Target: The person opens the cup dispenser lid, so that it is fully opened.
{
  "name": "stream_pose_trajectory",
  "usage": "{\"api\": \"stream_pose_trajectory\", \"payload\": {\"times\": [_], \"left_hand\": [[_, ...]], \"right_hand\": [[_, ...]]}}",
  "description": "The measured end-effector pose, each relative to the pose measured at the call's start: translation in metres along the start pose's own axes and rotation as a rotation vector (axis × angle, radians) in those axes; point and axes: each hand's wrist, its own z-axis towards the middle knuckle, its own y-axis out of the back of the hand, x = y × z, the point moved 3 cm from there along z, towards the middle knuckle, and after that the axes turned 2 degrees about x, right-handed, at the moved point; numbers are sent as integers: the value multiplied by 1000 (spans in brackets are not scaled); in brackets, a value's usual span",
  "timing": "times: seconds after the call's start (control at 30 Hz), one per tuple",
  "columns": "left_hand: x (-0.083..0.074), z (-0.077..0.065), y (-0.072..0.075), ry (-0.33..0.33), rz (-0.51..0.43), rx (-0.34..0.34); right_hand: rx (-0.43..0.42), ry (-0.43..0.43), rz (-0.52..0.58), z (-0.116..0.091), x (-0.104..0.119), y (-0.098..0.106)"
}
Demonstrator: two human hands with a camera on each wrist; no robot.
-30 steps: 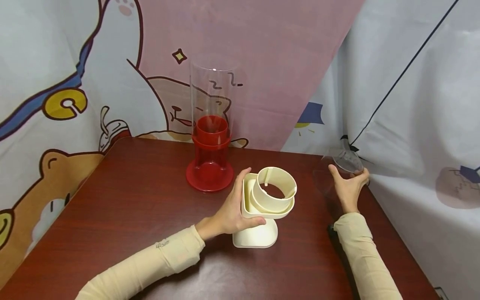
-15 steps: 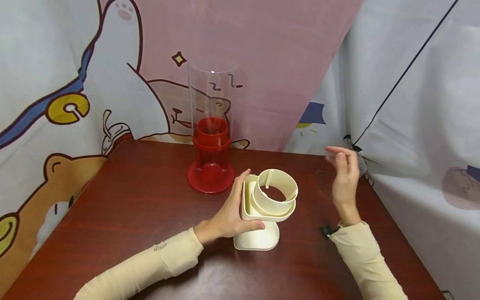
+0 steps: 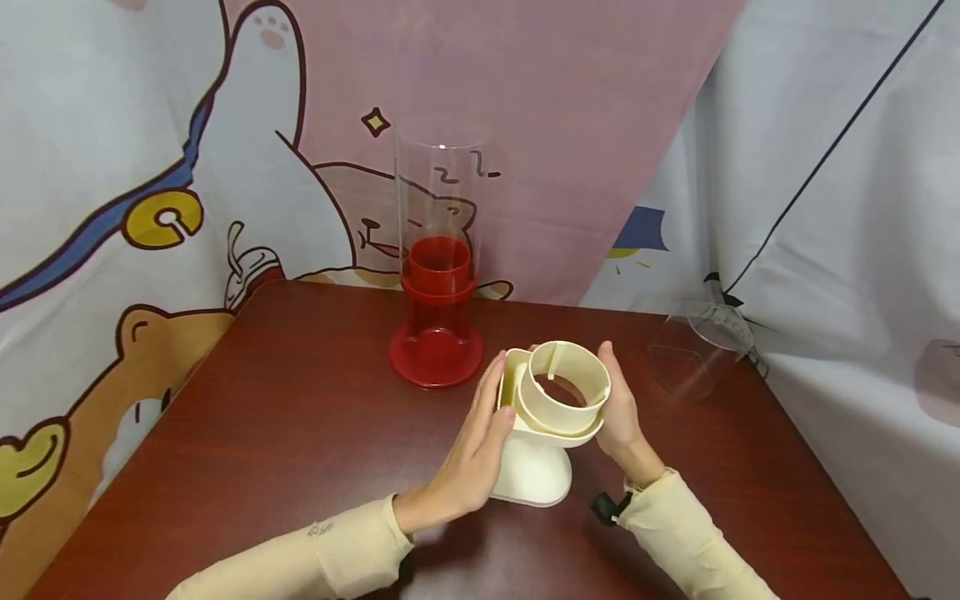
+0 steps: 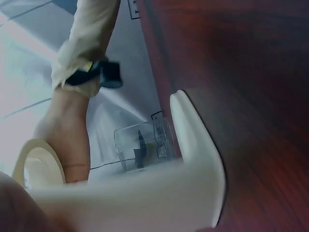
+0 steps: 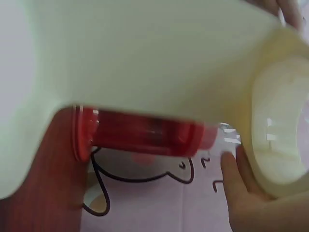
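Note:
A cream plastic stand (image 3: 534,475) with a round upright collar (image 3: 568,387) at its top is between both hands. My left hand (image 3: 468,458) lies along its left side, fingers straight, thumb at the front corner. From the right, my right hand (image 3: 624,417) holds the collar; its thumb shows and some fingers go out of sight behind. In the left wrist view, the right hand (image 4: 67,140) is beside the collar (image 4: 41,166). The right wrist view shows fingers (image 5: 234,176) of that hand against the collar's outside. Whether the base touches the table cannot be told.
A red holder (image 3: 435,354) with a tall clear cylinder (image 3: 438,196) stands upright at the back of the brown table (image 3: 300,417). A clear plastic container (image 3: 697,346) sits near the right edge. Printed cloth (image 3: 555,167) hangs behind the table.
My right hand has let go of the clear container and come left to the cream stand. The left hand's thumb has moved from across the stand's front to beside its fingers.

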Motion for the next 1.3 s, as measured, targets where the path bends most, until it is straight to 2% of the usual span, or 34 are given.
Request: {"api": "stream_pose_trajectory", "payload": {"times": [0.1,0.2,0.27,0.33,0.4,0.5,0.6,0.67,0.73,0.83,0.9,0.97,1.07,1.13,1.2,1.3], "left_hand": [[9,11,0,-43,-88,-42],[18,25,0,-80,-186,-19],[25,34,0,-83,-238,44],[31,45,1,-70,-285,124],[36,55,4,-56,-315,199],[42,66,8,-33,-349,281],[43,66,10,-23,-319,288],[40,62,13,-26,-260,221],[34,55,17,-20,-188,98],[20,40,21,-21,-105,-74],[9,27,19,-29,-61,-119],[-1,16,13,-31,-6,-94],[-9,6,1,16,103,-22],[-10,7,-5,67,156,21],[-8,12,-6,98,177,54],[-4,20,-1,100,188,94]], "right_hand": [[-258,50,-38,-12,-4,-4],[-478,107,-165,-28,-7,-10],[-564,157,-276,-39,-9,-14],[-585,211,-380,-49,-10,-20],[-554,258,-466,-55,-9,-26],[-466,293,-513,-61,-6,-35],[-416,317,-523,-64,-2,-38],[-385,345,-491,-63,2,-35],[-341,370,-438,-58,5,-29],[-264,351,-347,-44,12,-18],[-218,314,-310,-33,14,-12],[-166,273,-290,-26,15,-10],[-100,273,-290,-27,13,-17],[-81,295,-315,-31,10,-23],[-102,283,-354,-35,7,-27],[-141,228,-415,-38,5,-28]]}}
